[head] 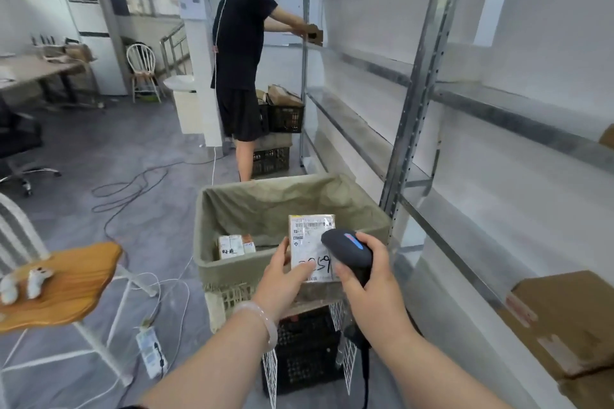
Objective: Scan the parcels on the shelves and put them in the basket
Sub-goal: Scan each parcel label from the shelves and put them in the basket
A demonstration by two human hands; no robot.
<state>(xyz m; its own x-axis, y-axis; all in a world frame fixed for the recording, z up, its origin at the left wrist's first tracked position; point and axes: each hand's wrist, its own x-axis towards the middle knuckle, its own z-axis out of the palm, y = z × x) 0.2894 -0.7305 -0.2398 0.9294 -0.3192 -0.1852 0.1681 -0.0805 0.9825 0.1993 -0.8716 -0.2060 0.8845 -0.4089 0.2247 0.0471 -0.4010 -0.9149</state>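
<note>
Wooden-seat chair (66,279) and floor cables (133,189) are on your left, well apart from the work, so that side is open. Your left hand (282,279) pinches the parcel (310,242) at 1 corner, lower-left: thumb on the edge, fingers (304,272) across the label. The parcel hangs just above the near rim of the lined basket (206,232), which holds a few small boxes (232,246) at its left. It looks flat, light and fairly stiff. The taped face is probably slick, so grip the edges, not the label. Your right hand (372,279) is wrapped round the scanner (345,247), whose head is over the label's right side. The basket's right half looks free for the drop. Mind the shelf upright (415,109) just beside the basket's right rim. A cardboard box (564,319) sits on the shelf further right.
</note>
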